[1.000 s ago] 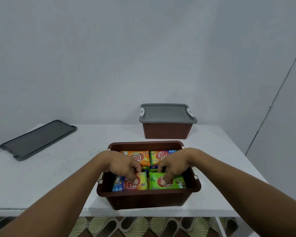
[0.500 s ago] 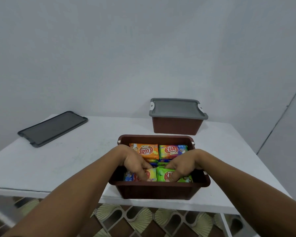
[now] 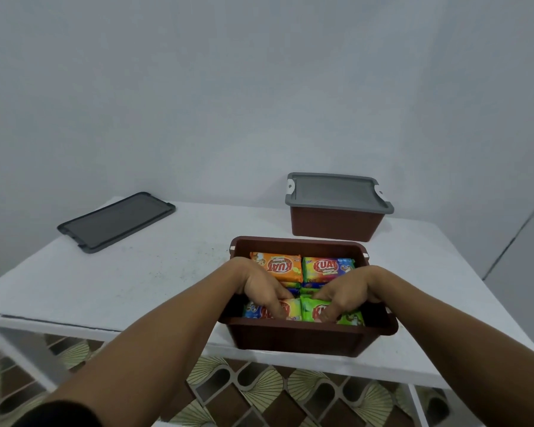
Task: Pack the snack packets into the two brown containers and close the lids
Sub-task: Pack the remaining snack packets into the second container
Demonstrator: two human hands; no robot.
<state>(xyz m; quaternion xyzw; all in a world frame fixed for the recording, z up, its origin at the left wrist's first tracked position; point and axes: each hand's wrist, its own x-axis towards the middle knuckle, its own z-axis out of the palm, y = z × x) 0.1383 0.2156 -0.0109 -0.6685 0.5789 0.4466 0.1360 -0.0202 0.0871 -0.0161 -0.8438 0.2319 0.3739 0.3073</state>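
Relative to half a second earlier, the whole scene sits further right in the head view. Both hands remain inside the open container, their fingertips now lower, close against its near wall.

Nearest the viewer, both forearms reach forward over the front edge of the white table [image 3: 136,282], below which a patterned tile floor [image 3: 259,386] is visible. The open brown container [image 3: 302,339] stands at that front edge, lid off.

The left hand [image 3: 259,288] is inside it, fingers bent downward and grasping the near-left packet [image 3: 252,311], a blue, red and yellow one. The right hand [image 3: 346,292] mirrors it, fingers curled over the top of the near-right packet [image 3: 350,317], which is green. These two packets lie side by side, touching, against the near wall.

Beyond the hands, an orange packet [image 3: 278,266] and a multicoloured packet [image 3: 327,268] lie flat side by side in the far row. Edges of further packets [image 3: 309,285] show in a lower layer between the two rows.

Further back and to the right, the second brown container [image 3: 336,224] stands apart from the first, with its grey lid [image 3: 336,192] seated on top. At the far left of the table, well apart from both containers, a loose grey lid [image 3: 116,220] lies flat. A plain pale wall closes the background.
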